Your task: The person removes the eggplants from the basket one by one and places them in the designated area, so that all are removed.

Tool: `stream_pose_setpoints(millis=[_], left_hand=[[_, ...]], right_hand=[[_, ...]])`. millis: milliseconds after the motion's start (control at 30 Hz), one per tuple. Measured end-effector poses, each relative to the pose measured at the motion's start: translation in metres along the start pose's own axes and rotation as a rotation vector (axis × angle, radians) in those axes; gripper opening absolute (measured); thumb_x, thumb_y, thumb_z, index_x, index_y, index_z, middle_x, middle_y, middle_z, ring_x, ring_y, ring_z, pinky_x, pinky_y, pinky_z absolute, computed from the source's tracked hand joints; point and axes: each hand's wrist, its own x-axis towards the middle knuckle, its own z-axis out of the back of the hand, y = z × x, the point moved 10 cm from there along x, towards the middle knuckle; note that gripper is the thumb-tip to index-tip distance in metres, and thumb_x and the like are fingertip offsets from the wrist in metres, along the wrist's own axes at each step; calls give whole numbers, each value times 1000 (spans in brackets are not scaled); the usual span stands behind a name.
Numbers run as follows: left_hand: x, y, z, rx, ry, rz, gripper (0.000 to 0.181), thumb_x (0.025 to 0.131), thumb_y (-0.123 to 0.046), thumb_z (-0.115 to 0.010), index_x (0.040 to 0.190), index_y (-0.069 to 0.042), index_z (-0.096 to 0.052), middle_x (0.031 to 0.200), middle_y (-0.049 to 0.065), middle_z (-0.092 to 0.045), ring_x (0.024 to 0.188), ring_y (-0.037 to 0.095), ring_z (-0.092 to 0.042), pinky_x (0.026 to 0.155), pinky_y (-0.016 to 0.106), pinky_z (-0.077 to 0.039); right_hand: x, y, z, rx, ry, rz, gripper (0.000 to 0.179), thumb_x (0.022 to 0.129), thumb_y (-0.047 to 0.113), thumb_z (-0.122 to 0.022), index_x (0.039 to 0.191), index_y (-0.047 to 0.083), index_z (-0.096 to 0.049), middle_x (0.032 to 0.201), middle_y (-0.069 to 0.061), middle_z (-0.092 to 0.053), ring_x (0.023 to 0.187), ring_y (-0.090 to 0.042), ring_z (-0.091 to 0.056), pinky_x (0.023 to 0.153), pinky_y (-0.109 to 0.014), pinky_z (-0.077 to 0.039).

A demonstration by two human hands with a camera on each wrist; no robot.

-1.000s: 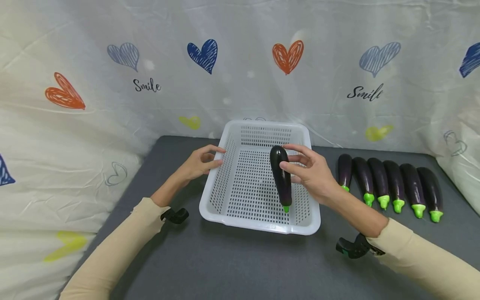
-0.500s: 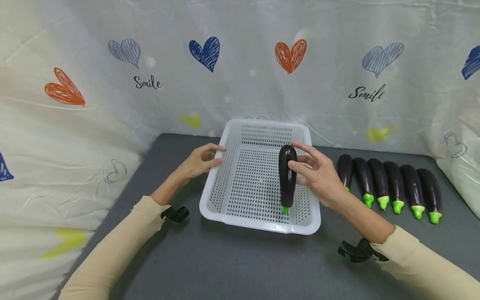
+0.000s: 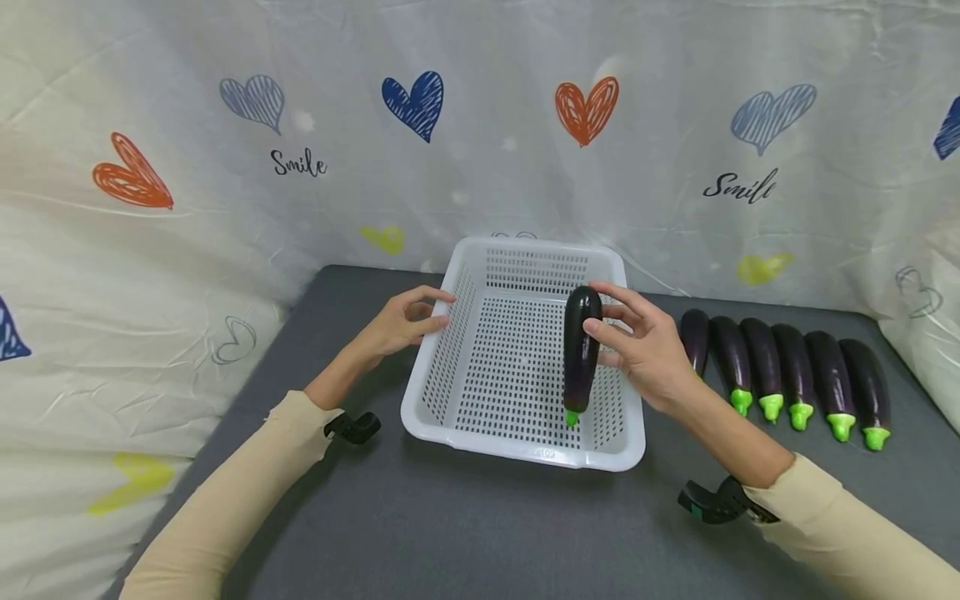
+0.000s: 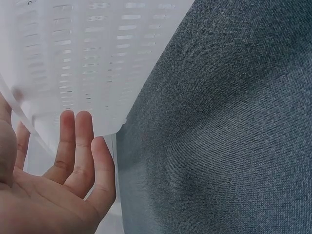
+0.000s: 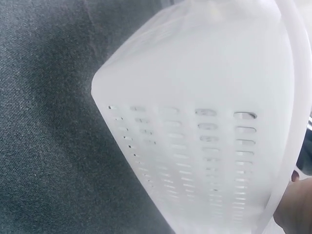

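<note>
In the head view, my right hand (image 3: 648, 350) holds a dark purple eggplant (image 3: 581, 350) between thumb and fingers, over the right part of the white plastic basket (image 3: 487, 447). Its green stem end points down toward me. My left hand (image 3: 401, 321) touches the basket's left rim with thumb and index fingertips. In the left wrist view, the other fingers of the left hand (image 4: 73, 185) lie loosely bent by the outer basket wall (image 4: 97, 63). The right wrist view is mostly basket side (image 5: 204, 83); only a bit of right hand (image 5: 297, 207) and dark eggplant (image 5: 306, 153) shows past the rim.
Several more eggplants (image 3: 795, 375) lie side by side in a row right of the basket, green ends toward me. All stands on a dark grey tabletop (image 3: 480, 533). A pale curtain (image 3: 495, 183) with printed hearts hangs behind and at the sides.
The right hand has shifted slightly right with the eggplant, which has turned from a tilt to nearly upright in the head view. The left hand and basket stay put.
</note>
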Motion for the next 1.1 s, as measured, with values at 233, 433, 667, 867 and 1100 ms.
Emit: stream_pose_setpoints(millis=[233,433,667,867,1100], left_hand=[[0,1,0,5,-8,4,43,89,-27,-66,129,-18,-53,110,14,-59,96,31,-60,76,45,-51],[1,0,0,12,-10,9,45,89,-29,-67,130,-17,-53,111,15,-58,96,32,-59,75,45,-51],[1,0,0,4,-5,9,44,89,-27,-67,129,-17,-53,111,16,-58,96,32,-59,76,46,-51],[0,0,1,7,-8,17,43,89,-28,-67,129,-19,-53,111,15,-58,97,31,-59,76,46,-51],[1,-1,0,11,-7,11,44,89,-26,-67,130,-17,-53,110,15,-58,97,31,-59,76,46,-51]], right_hand=[[3,3,1,37,8,20,54,90,7,-63,140,10,-42,120,-23,-50,97,-29,-59,73,-45,-52],[6,8,1,75,28,51,53,91,2,-61,140,12,-44,118,-24,-47,96,-29,-59,71,-45,-52],[6,22,11,72,8,95,55,89,-4,-61,140,5,-42,114,-22,-48,95,-28,-59,73,-45,-51],[6,31,19,113,13,132,54,88,-10,-58,138,4,-44,114,-20,-53,94,-27,-61,72,-43,-51],[5,40,29,128,2,150,54,87,-13,-57,137,4,-45,112,-19,-54,94,-27,-62,71,-43,-52]])
